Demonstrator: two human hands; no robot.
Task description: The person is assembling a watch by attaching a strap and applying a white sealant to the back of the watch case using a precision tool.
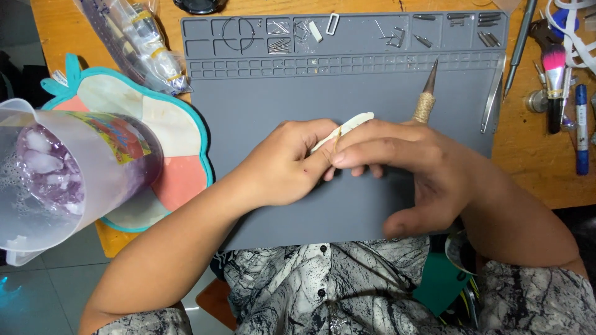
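In the head view, a slim cream-white strip [351,124] was pinched between the two hands over the middle of a grey work mat [261,105]. The left hand [282,164] was curled, its fingers [320,158] clenched on the strip's lower end. The right hand [410,167] was laid over it from 3 o'clock, its forefinger pressed along the strip; whether its other fingers gripped anything could not be told. The strip was seen to be flat, narrow and pale, with a rounded tip, tilted so that the free end pointed toward 2 o'clock, clear of the fingers. Only that upper part was visible; the rest was hidden by the fingers.

Just beyond the right hand, at 12 o'clock from it, a pointed tool [427,96] with a cord-wrapped handle and a dark tip was seen, its lower end hidden behind the hand. Small metal parts [279,44] were kept in the compartments along the mat's far edge. At 9 o'clock from the hands, a translucent plastic jug [68,167] was seen above a teal-edged fruit-shaped pad [180,130]. At 3 o'clock, on the wooden table [534,161], a pink-tipped brush [554,80] and a blue pen [581,130] were laid.
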